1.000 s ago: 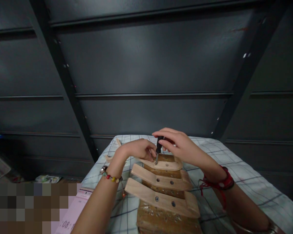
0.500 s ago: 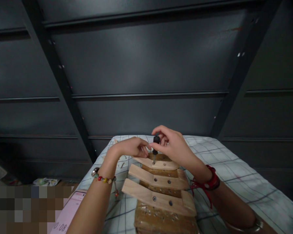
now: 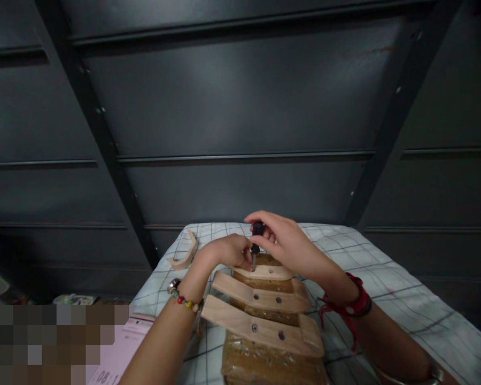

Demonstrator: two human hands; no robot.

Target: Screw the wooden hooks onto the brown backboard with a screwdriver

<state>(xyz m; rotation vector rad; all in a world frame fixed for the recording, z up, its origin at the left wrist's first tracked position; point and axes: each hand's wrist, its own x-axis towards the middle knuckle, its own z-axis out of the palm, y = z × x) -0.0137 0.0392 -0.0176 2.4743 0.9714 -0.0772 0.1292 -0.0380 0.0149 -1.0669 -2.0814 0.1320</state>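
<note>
My right hand (image 3: 282, 241) is closed round the black handle of a small screwdriver (image 3: 256, 240), held upright with its tip on the farthest of three curved wooden slats (image 3: 264, 271). My left hand (image 3: 228, 250) is closed in a pinch at the left end of that slat, right beside the screwdriver's tip. The three slats lie across a brown wooden block (image 3: 270, 361). The nearer two slats (image 3: 260, 326) each show two screw holes.
A loose curved wooden piece (image 3: 184, 252) lies on the checked cloth (image 3: 385, 289) at the far left. A pink sheet (image 3: 118, 353) with digits sits at the lower left. A dark metal panel wall (image 3: 240, 107) rises just behind the table.
My left hand moved a little right and down toward the screwdriver tip, uncovering the loose curved piece. My right hand's fingers shifted on the handle. The view wobbled slightly.
</note>
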